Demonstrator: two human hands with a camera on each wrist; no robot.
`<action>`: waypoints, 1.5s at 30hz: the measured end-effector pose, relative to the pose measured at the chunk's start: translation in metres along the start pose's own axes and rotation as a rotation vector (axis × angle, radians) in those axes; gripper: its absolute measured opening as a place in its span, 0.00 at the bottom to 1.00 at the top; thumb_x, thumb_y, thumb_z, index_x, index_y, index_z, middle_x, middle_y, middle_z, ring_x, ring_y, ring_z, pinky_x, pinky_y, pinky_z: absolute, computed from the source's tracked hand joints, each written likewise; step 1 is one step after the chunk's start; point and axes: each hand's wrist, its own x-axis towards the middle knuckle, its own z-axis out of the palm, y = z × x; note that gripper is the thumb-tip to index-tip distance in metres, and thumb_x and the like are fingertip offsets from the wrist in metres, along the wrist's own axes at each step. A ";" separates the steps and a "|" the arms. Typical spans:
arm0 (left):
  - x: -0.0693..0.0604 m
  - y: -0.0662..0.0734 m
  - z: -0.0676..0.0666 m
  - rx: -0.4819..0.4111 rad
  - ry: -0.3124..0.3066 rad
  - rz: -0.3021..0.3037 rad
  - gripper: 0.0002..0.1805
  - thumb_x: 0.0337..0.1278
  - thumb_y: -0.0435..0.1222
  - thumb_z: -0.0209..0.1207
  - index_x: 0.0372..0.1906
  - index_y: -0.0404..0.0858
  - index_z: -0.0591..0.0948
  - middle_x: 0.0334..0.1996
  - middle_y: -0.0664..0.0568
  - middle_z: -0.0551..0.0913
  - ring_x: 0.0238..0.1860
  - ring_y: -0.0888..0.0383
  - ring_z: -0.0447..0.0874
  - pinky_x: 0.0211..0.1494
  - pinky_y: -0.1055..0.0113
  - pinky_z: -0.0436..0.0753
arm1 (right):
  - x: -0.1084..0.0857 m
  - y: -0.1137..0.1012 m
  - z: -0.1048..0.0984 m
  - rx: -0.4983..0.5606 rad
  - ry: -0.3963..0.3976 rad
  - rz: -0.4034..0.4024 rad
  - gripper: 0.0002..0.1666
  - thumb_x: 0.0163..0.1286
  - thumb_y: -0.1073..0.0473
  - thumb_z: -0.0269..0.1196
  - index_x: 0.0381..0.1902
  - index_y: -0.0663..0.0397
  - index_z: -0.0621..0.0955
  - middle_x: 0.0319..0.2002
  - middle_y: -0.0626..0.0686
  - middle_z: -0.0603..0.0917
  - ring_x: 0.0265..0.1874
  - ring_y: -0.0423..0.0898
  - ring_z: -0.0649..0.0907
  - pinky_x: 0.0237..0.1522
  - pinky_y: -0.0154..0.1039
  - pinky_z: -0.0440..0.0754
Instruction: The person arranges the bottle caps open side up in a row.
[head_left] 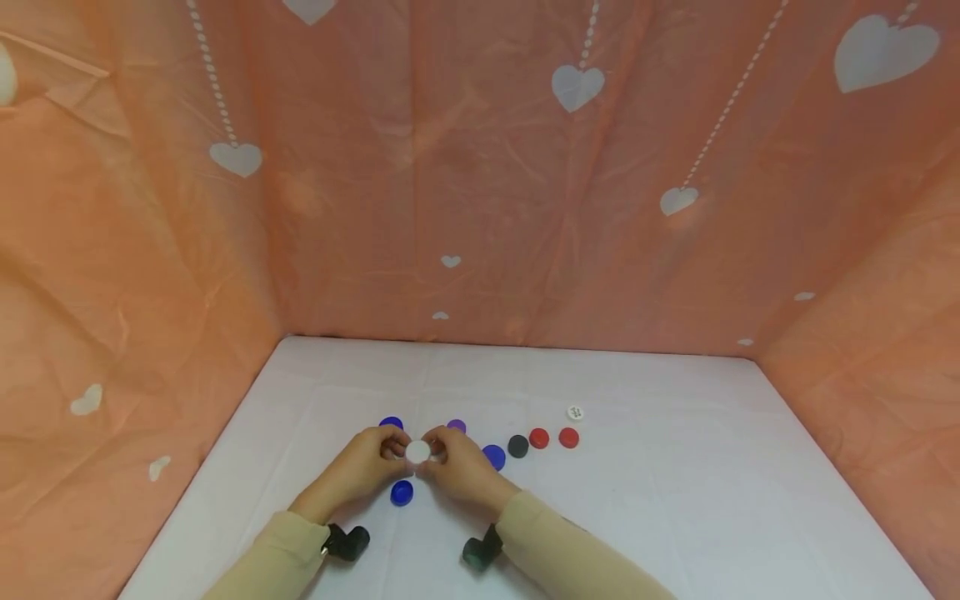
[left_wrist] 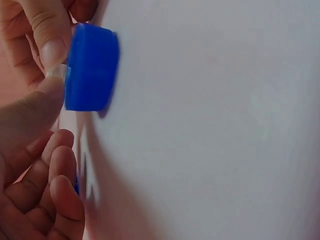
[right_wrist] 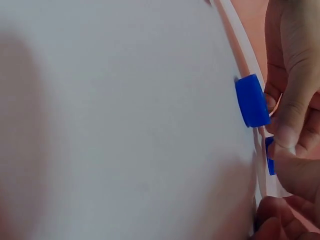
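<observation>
Pinch: left hand (head_left: pixel 367 457) and right hand (head_left: pixel 461 467) both press thumb and fingertips to the rim of one white disc (head_left: pixel 417 452), each from its own side.
Other fingers: curled in behind the pinch, partly hidden; how firm the hold is, I cannot tell.
White disc: directly between the two hands, to the right of the left fingertips and to the left of the right ones; neither hand is clearly nearer.
Axis: the disc is round, so no long axis shows; its broad face is turned up towards the person's head.
Turning point: the grips face each other across the disc, so handling it seems to depend on how the two opposed pinches share it.
Near blue cap (head_left: pixel 401 492): on the table, just on the person's side of the disc and a little to its left; no finger grips it.
Far blue cap (head_left: pixel 392 422): beyond the left hand, which partly hides it.
Purple cap (head_left: pixel 457 426): beyond the right hand, its near edge covered.
Right-hand blue cap (head_left: pixel 493 457): near the right hand, on its outer side.
Row further right: black cap (head_left: pixel 517 446), then two red caps (head_left: pixel 538 437), with a white button (head_left: pixel 575 412) beyond them.
Backdrop: white table (head_left: pixel 712 500), then orange curtain (head_left: pixel 480 167) printed with pale hearts.
</observation>
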 end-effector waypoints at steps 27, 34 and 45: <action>-0.017 0.019 -0.002 -0.057 -0.025 0.101 0.15 0.58 0.38 0.66 0.46 0.32 0.83 0.31 0.55 0.82 0.33 0.59 0.78 0.36 0.68 0.79 | -0.027 0.003 -0.015 0.089 -0.004 -0.005 0.25 0.67 0.41 0.61 0.55 0.48 0.77 0.37 0.40 0.79 0.34 0.38 0.79 0.36 0.35 0.79; -0.016 0.020 0.001 -0.083 0.014 0.061 0.14 0.61 0.43 0.63 0.44 0.38 0.84 0.34 0.54 0.83 0.34 0.58 0.80 0.36 0.68 0.80 | -0.025 0.005 -0.017 0.135 0.035 -0.046 0.17 0.71 0.45 0.59 0.49 0.49 0.80 0.33 0.41 0.82 0.29 0.40 0.81 0.32 0.34 0.78; -0.013 0.020 0.001 -0.083 0.029 0.090 0.10 0.63 0.38 0.61 0.42 0.35 0.83 0.34 0.55 0.83 0.35 0.57 0.81 0.37 0.68 0.79 | -0.023 0.008 -0.018 0.211 0.081 -0.058 0.11 0.72 0.53 0.59 0.44 0.54 0.81 0.31 0.47 0.84 0.28 0.43 0.81 0.29 0.34 0.78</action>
